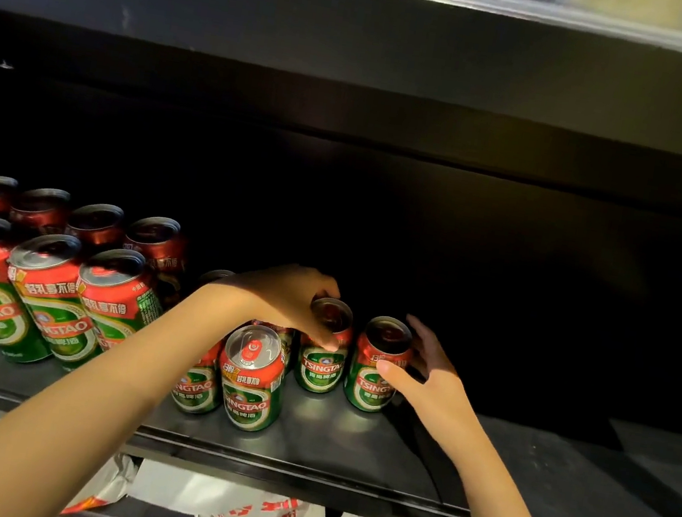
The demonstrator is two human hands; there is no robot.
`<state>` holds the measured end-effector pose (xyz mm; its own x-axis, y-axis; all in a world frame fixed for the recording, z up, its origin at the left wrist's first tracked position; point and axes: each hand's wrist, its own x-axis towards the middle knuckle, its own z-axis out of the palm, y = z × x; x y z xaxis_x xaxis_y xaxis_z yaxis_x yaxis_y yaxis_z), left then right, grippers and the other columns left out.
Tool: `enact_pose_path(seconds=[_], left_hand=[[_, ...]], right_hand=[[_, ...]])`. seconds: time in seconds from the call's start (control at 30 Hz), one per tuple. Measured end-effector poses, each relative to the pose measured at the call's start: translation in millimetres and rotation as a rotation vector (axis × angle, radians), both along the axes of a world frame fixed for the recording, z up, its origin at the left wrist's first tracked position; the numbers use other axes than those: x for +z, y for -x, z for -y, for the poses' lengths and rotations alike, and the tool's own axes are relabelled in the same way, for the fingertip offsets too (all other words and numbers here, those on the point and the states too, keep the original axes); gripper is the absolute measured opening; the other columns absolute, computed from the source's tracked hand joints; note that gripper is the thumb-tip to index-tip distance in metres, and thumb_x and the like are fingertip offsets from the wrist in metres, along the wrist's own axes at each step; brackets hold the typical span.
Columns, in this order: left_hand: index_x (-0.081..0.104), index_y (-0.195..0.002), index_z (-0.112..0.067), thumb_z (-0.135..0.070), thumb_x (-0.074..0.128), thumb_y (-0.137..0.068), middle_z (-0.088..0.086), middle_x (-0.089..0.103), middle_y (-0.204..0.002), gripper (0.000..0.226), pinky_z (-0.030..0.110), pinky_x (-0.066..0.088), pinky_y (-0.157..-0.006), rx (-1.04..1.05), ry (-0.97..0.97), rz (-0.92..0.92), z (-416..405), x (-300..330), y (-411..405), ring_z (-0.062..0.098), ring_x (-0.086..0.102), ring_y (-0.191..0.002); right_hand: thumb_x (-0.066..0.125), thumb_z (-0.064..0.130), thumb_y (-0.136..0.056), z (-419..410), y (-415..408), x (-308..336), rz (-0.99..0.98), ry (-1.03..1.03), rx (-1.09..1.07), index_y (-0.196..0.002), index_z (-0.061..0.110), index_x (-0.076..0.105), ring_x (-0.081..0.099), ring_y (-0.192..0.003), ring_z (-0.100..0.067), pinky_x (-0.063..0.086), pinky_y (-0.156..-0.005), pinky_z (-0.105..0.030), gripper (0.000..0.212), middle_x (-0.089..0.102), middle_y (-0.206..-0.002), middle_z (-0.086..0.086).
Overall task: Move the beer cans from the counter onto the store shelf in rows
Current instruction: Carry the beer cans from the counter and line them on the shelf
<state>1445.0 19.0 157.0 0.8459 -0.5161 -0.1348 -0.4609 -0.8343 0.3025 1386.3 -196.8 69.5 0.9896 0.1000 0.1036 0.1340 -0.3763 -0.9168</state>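
While left hand grips one can on shelf, right hand cups its neighbour, fingers spread; placing step. Next: release, align row.

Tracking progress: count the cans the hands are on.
2: left hand grips the inner can by its rim; right hand brackets the rightmost can. Other contacts may be hidden.

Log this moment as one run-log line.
left hand: grips top of green-and-red beer can | right hand: open beside rightmost can | both upright on dark metal shelf
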Motion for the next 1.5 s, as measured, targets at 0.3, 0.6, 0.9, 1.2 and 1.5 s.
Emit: enact_pose_path(seconds=[0.3,0.6,0.9,1.2,1.5], left_hand=[[0.053,-0.126,-0.023,-0.037,0.074,-0.075,-0.003,0.060,-0.124,0.057,0.026,0.046,-0.094,-0.001,0.113,-0.020,-9,-8,-5,0.014,0.056,-0.111],[0.050,-0.130,-0.020,-0.028,0.074,-0.076,0.000,0.056,-0.129,0.059,0.030,0.044,-0.100,-0.006,0.179,-0.048,-11,-12,-8,0.017,0.052,-0.118],[0.029,-0.144,-0.026,-0.042,0.071,-0.077,-0.005,0.040,-0.145,0.081,0.019,0.031,-0.096,0.019,0.199,-0.123,-19,-13,-5,0.012,0.039,-0.130],[0.034,-0.140,-0.028,-0.043,0.050,-0.090,-0.003,0.049,-0.135,0.054,0.030,0.042,-0.096,-0.158,0.109,0.199,-7,23,64,0.016,0.050,-0.118],[0.039,-0.136,-0.023,-0.038,0.049,-0.093,-0.004,0.042,-0.139,0.047,0.029,0.034,-0.100,-0.872,0.253,-0.022,86,-31,245,0.017,0.039,-0.128]], right_hand=[[0.078,0.017,-0.074,-12,-2,-4,0.103,-0.018,-0.128,-0.114,0.042,0.048,0.053,-0.098,0.018,0.046,-0.076,-0.004,0.056,0.056,-0.110,0.026],[0.077,0.014,-0.075,-15,-5,-4,0.089,-0.008,-0.159,-0.124,0.030,0.048,0.047,-0.097,0.026,0.041,-0.074,0.002,0.059,0.053,-0.112,0.026],[0.071,0.023,-0.081,-25,9,0,-0.047,-0.078,-0.153,-0.144,0.033,0.026,0.049,-0.116,0.005,0.041,-0.094,-0.016,0.078,0.047,-0.122,0.028],[0.059,0.036,-0.089,-23,143,9,-0.033,0.160,-0.581,-0.139,0.032,0.038,0.034,-0.130,0.000,0.029,-0.103,-0.020,0.054,0.038,-0.141,0.019],[0.058,0.031,-0.091,-56,386,-10,-0.236,0.361,-1.113,-0.129,0.030,0.047,0.040,-0.077,0.014,0.031,-0.075,-0.012,0.040,0.048,-0.123,0.019]])
